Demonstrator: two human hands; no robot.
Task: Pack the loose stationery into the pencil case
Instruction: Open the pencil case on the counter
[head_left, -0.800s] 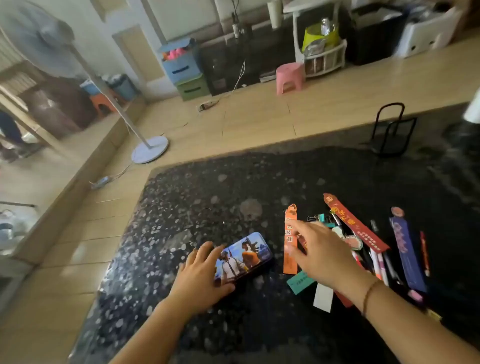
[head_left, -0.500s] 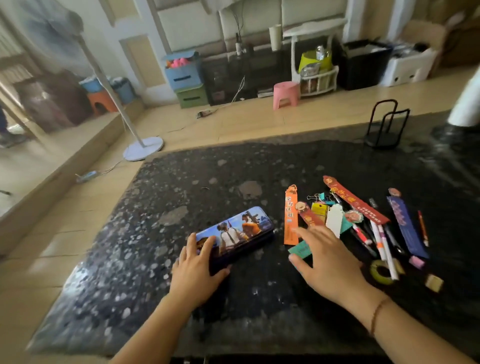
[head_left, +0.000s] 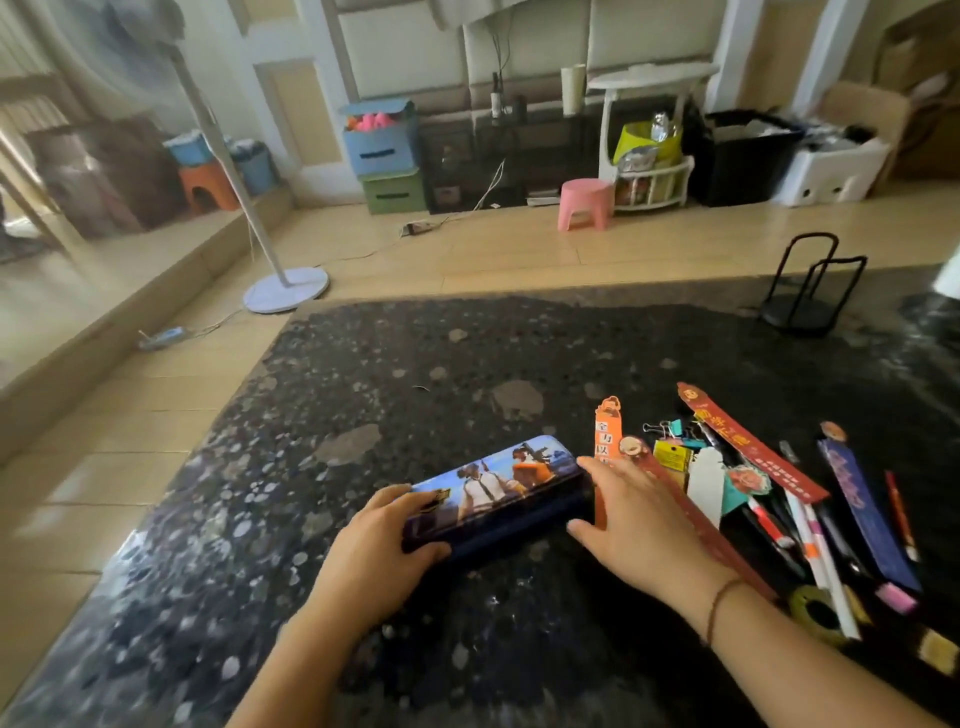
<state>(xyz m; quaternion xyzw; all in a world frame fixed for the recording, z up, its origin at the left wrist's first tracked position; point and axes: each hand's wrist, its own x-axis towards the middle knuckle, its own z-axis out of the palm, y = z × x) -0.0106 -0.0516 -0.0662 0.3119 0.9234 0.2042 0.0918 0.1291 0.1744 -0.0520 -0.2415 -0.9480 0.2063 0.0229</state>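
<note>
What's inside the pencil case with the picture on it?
You can't see inside. The pencil case looks shut, lid down, with the left hand and right hand at its ends. The pens and bookmarks lie outside on the table.

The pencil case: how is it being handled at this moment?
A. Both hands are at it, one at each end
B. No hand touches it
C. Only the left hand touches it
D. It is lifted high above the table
A: the left hand grips the near-left end of the pencil case, and the right hand has its fingers at the right end, while the case lies low on the dark table with its lid shut.
</note>
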